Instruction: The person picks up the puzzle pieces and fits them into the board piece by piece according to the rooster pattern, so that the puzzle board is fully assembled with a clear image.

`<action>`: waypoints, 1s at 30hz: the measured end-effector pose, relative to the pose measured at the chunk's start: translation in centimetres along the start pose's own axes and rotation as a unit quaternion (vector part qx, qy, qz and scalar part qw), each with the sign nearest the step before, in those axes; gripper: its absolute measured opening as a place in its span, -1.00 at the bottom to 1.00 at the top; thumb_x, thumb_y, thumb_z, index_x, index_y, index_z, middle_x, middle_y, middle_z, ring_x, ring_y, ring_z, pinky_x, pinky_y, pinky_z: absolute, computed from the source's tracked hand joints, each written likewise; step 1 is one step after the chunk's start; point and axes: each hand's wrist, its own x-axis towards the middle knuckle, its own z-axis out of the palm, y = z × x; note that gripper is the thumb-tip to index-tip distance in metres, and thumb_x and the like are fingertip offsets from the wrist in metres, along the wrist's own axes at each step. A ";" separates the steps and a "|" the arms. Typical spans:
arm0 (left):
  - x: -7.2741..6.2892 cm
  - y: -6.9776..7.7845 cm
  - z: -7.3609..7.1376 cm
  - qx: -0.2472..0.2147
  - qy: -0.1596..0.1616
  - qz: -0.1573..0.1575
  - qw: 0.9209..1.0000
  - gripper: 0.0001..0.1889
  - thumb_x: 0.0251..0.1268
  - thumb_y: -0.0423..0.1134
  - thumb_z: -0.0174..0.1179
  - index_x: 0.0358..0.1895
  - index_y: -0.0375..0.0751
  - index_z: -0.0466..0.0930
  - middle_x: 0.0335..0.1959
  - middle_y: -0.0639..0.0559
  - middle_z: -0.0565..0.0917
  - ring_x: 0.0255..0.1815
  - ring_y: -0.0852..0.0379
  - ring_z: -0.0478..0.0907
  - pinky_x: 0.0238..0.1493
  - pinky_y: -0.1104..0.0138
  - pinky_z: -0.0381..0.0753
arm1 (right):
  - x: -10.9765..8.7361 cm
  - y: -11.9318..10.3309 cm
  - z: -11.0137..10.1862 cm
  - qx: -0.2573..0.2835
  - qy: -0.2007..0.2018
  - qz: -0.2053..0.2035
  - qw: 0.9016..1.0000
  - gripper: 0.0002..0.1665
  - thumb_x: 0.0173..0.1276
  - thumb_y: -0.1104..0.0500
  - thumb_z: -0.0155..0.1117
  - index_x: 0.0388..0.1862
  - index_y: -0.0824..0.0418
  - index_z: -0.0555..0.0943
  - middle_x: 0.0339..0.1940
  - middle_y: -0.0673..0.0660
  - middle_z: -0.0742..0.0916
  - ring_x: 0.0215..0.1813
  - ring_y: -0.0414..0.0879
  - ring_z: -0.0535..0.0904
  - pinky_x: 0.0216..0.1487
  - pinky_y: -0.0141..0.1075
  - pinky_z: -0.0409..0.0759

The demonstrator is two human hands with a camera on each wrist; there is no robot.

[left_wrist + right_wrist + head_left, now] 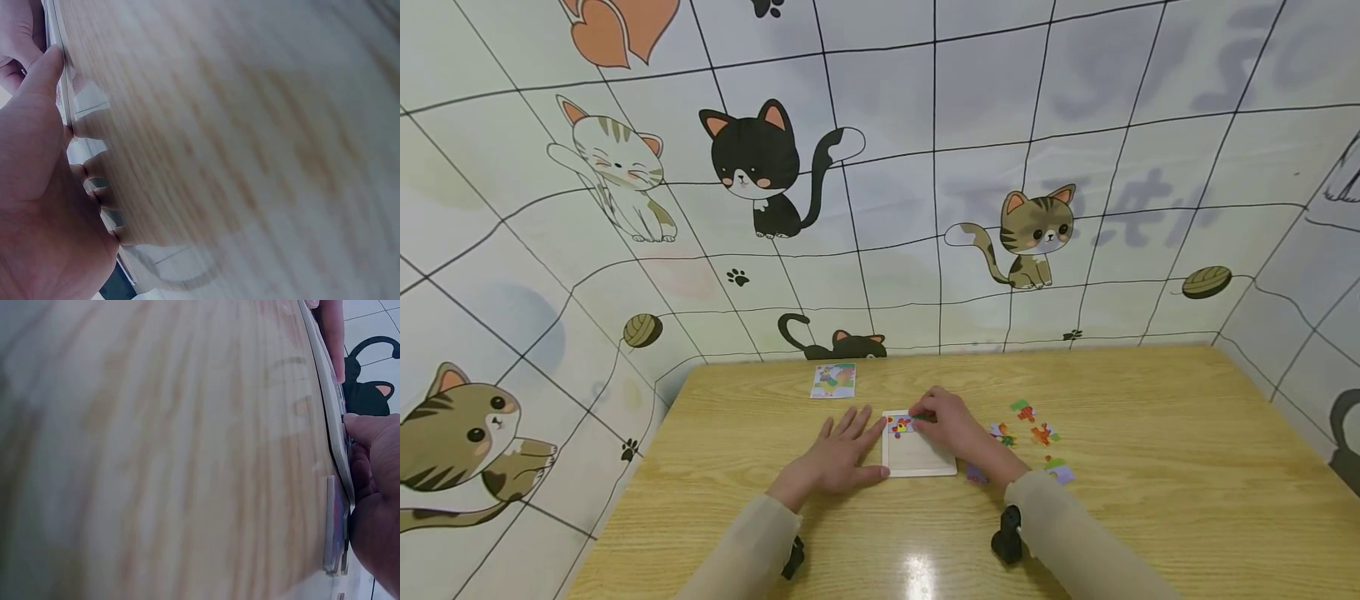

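A shallow wooden puzzle tray lies on the table with a few joined jigsaw pieces in its upper left corner. My left hand rests flat with fingers spread, thumb and index finger against the tray's left side. Over the tray's upper part, my right hand pinches a jigsaw piece, mostly hidden by the fingers. In the right wrist view, the thumb and curled fingers of the right hand are at the tray's edge. The left wrist view shows the left palm low beside the tray.
Several loose jigsaw pieces lie right of the tray, some partly under the right forearm. A colourful picture card lies at the table's back left. A wall with printed cats stands behind the wooden table.
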 end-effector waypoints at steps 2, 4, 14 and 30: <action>0.0 0.1 0.0 -0.002 0.000 0.000 1.000 -0.16 0.52 0.25 0.05 0.67 -0.09 0.04 0.67 -0.25 -0.07 0.66 -0.30 -0.18 0.50 -0.30 -0.13 | 0.0 0.1 0.0 0.002 0.002 0.004 1.000 -0.89 0.38 0.30 0.42 -0.14 0.23 0.78 -0.21 0.00 0.60 -0.19 -0.17 0.52 -0.14 -0.31 0.56; 0.0 0.1 0.0 -0.004 0.002 0.001 1.000 -0.16 0.52 0.25 0.05 0.67 -0.09 0.04 0.67 -0.25 -0.06 0.66 -0.30 -0.19 0.50 -0.30 -0.13 | 0.1 0.2 0.1 0.004 0.004 0.009 1.000 -0.90 0.37 0.31 0.43 -0.16 0.24 0.79 -0.21 0.00 0.60 -0.20 -0.17 0.52 -0.17 -0.32 0.55; 0.0 -0.2 0.2 -0.002 0.002 0.006 1.000 -0.15 0.51 0.26 0.04 0.67 -0.11 0.03 0.67 -0.26 -0.06 0.66 -0.30 -0.19 0.49 -0.32 -0.14 | -0.1 0.3 -0.1 -0.013 -0.007 -0.023 1.000 -0.86 0.39 0.28 0.43 -0.11 0.26 0.82 -0.20 0.01 0.61 -0.18 -0.15 0.52 -0.16 -0.28 0.54; 0.2 -0.2 0.2 0.002 -0.002 0.003 1.000 -0.16 0.52 0.28 0.03 0.67 -0.07 0.04 0.68 -0.24 -0.07 0.66 -0.30 -0.19 0.50 -0.31 -0.11 | 0.0 0.4 -0.2 -0.007 -0.021 -0.020 1.000 -0.83 0.36 0.24 0.46 -0.10 0.24 0.82 -0.16 -0.01 0.63 -0.17 -0.15 0.53 -0.13 -0.26 0.54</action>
